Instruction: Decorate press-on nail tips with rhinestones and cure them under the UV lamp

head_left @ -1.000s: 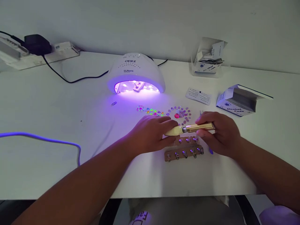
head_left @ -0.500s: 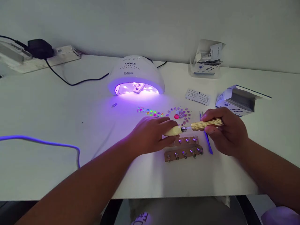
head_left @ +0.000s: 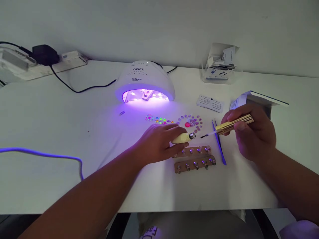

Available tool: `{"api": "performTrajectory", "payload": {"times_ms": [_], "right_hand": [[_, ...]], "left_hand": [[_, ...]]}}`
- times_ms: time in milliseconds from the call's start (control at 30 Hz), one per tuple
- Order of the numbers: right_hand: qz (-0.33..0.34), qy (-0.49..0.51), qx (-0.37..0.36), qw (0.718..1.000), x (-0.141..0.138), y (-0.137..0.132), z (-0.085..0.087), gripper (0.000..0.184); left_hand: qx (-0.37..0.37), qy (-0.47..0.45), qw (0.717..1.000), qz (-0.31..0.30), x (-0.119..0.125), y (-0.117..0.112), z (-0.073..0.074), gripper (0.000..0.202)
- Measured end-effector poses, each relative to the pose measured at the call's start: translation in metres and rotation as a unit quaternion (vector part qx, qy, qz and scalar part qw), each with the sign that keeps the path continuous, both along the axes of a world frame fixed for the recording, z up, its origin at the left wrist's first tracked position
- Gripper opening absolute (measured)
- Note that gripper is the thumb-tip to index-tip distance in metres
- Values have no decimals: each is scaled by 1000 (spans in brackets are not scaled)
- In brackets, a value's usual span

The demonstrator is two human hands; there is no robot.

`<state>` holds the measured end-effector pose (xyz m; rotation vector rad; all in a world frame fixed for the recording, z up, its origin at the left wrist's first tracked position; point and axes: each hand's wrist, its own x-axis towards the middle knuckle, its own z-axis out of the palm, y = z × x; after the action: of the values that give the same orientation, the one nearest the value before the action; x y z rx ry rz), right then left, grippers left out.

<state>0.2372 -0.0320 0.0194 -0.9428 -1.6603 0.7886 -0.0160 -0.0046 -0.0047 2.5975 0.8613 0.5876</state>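
Observation:
My left hand (head_left: 159, 141) grips a pale yellow nail polish bottle (head_left: 181, 138), tipped on its side with its open neck facing right. Between the fingers of my right hand (head_left: 254, 132) is a gold-capped nail polish brush (head_left: 234, 124). Its dark bristle tip is clear of the bottle, just right of the neck. Below the hands lie two brown strips, a rear strip (head_left: 203, 155) and a front strip (head_left: 183, 168), both bearing several small shiny pieces. Blue tweezers (head_left: 219, 144) lie under the brush. Colourful gems (head_left: 163, 120) and a ring of small stones (head_left: 198, 127) are behind the bottle.
A lit white nail lamp (head_left: 144, 78) stands at the back, something small inside it. Alcohol pad boxes, one in a clear tray (head_left: 218, 73) and one open (head_left: 239, 100), are at right, near a printed card (head_left: 210, 103). A purple-lit cable (head_left: 45, 153) crosses the left side.
My right hand has moved right and drawn the brush out of the bottle's neck. My left hand, still around the bottle, has shifted only slightly left.

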Motion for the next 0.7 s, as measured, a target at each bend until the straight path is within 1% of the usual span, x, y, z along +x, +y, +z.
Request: {"api": "performTrajectory", "payload": {"times_ms": [67,167,300,400,533,700], "right_hand": [[14,6,-27,1000,2,0,2,13],[29,-13,-70,997,6,-1,4,17],[30,-44,-105,993,11,-3,1,15],[54,-70,-109,990,12,-3,-2,11],[91,-95,-99,986,11,-2,-1,10],[105,-120,-98,982,9,-1,0,10]], "left_hand": [[-1,-3,1000,2,-1,1,1,26],[4,-6,1000,11,-2,3,2,24],[-14,-21,1000,14,-5,6,0,22],[-19,-39,999,20,-7,9,-2,19],[-8,-49,998,36,-10,11,-4,18],[-3,-53,998,37,-11,12,-5,15]]}}
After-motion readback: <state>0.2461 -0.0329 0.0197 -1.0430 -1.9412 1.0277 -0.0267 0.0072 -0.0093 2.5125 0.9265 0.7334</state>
